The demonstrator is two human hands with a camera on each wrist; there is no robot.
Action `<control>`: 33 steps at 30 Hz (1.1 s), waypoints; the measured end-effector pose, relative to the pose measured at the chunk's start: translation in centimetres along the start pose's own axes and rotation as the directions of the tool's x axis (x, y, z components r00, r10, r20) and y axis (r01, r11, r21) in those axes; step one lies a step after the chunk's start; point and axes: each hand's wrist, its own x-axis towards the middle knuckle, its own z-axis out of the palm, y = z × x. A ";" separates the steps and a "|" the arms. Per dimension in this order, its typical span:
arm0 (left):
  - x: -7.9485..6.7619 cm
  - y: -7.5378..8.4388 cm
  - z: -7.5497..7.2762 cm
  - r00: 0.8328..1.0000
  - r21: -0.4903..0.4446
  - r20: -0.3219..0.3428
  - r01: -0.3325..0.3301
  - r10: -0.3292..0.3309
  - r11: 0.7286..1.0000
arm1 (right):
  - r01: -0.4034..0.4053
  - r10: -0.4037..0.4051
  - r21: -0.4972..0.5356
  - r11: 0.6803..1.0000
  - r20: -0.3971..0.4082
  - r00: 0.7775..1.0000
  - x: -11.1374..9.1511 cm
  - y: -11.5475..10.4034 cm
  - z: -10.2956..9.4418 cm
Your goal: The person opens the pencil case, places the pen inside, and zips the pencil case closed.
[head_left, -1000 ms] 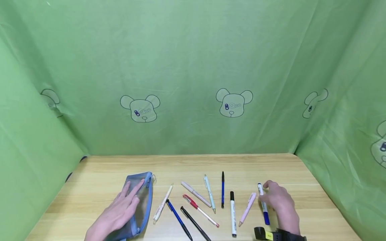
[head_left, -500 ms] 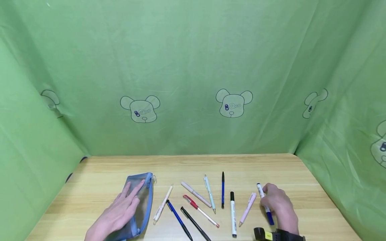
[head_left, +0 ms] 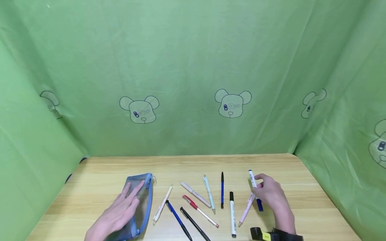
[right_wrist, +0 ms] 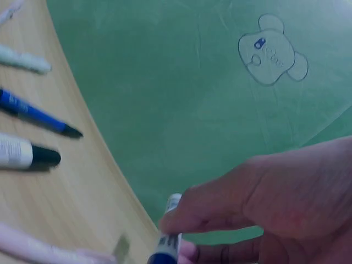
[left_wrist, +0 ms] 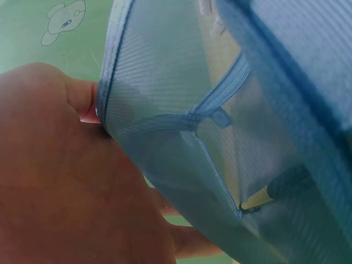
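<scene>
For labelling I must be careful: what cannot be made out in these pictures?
Head: middle of the blue-ended marker, hidden by the right hand.
Head: lower ends of the black pen and blue pouch, cut off by the bottom edge.
Right wrist: marker's blue end, cut off likewise.
Left wrist: dark shape through the pouch, too blurred to name.

The desk [head_left: 193, 163] has a pale, wood-grained top. On its left lies a blue mesh pouch [head_left: 142, 211]. Rightward come a white pen [head_left: 163, 205], a blue pen [head_left: 179, 220] just beside it, a black pen [head_left: 194, 223] near the front, then a pale mauve pen [head_left: 196, 194], a red-capped pen [head_left: 200, 211], a light-blue pen [head_left: 209, 194], a slim blue-and-black pen [head_left: 222, 190] farther back, an upright-pointing black-capped marker [head_left: 233, 217] lying flat nearer, and a slanted lilac pen [head_left: 246, 210].
</scene>
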 end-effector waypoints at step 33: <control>-0.2 0.2 0.0 1.000 0.010 -0.010 0.001 -0.001 1.000 | 0.418 -0.423 -0.069 0.906 -0.162 0.891 -0.8 -10.4 8.8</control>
